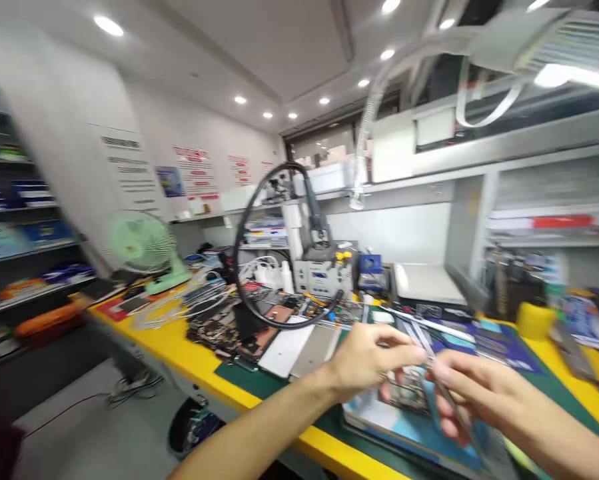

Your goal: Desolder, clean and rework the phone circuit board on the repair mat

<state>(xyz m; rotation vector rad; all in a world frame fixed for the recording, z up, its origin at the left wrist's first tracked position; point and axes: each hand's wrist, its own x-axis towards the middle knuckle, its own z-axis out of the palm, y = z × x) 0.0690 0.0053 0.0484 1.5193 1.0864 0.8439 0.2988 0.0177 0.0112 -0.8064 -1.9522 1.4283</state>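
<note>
My left hand reaches in from the lower left, its thumb and index finger pinched close to the tips of my right hand's fingers. Whatever sits in that pinch is too small and blurred to make out. My right hand is closed around a slim grey metal tool, perhaps tweezers, which slants down to the lower right. Below both hands a circuit board with dense parts, partly hidden by the fingers, lies over a blue and white flat surface.
A black cable loop rises beside a soldering station. Loose boards and white cables lie to the left, near a green fan. A yellow container stands right. A bin is below the yellow bench edge.
</note>
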